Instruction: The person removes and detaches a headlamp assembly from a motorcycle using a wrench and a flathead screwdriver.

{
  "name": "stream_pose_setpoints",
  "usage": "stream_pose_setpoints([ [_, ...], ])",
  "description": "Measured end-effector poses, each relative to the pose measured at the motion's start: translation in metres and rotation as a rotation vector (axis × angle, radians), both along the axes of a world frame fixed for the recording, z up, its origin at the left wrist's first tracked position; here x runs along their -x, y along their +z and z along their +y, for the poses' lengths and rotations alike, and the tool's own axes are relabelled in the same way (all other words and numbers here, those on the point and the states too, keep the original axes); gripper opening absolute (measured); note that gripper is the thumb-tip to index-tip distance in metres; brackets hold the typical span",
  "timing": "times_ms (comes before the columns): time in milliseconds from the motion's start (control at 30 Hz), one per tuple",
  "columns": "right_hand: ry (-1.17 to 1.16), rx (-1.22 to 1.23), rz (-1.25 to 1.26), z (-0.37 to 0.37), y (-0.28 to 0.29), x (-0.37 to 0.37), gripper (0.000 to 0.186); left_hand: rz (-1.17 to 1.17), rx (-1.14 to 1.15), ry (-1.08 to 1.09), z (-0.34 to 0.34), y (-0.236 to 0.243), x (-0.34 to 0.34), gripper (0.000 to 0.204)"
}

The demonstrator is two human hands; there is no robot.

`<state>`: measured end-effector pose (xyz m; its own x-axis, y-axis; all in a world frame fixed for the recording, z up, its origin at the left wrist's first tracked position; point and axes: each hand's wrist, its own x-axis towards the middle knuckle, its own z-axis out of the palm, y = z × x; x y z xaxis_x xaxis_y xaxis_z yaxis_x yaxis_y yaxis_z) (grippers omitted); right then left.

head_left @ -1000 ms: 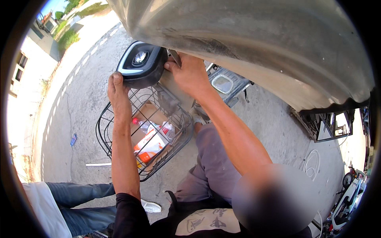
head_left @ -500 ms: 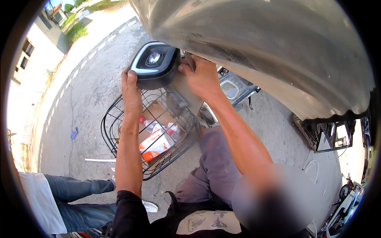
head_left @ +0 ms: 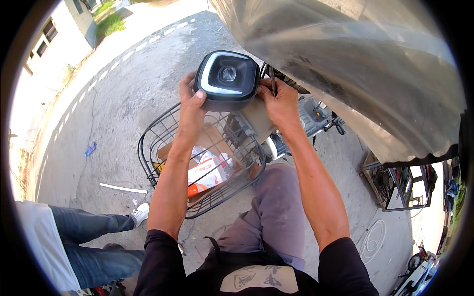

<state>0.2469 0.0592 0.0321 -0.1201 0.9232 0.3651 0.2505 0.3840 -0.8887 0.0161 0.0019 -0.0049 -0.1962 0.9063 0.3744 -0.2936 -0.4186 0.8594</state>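
with my left hand (head_left: 190, 106) i grip the headlamp (head_left: 227, 81) at its left side, above the wire basket (head_left: 161, 119), probably to keep it steady, while my right hand (head_left: 282, 106), closed on what seems a thin dark tool (head_left: 272, 81), is at its right edge.

The headlight (head_left: 227, 81) appeared plastic with a glossy front. The wire basket (head_left: 140, 145) appeared metal, the translucent sheet (head_left: 355, 79) glossy plastic, the concrete pavement (head_left: 113, 158) rough, matt.

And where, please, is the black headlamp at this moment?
In the head view, the black headlamp is at upper centre, between the left hand and right hand, just above the wire basket.
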Motion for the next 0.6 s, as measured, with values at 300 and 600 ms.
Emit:
stream_pose_setpoints([
  [300, -0.010, 0.013, 0.013, 0.002, -0.006, 0.000, 0.016, 0.205, -0.004, 0.171, -0.005, 0.008, -0.001, 0.104],
  [600, -0.051, -0.015, -0.106, -0.005, 0.000, 0.001, 0.018, 0.249, 0.043, 0.228, -0.006, 0.004, 0.001, 0.103],
])
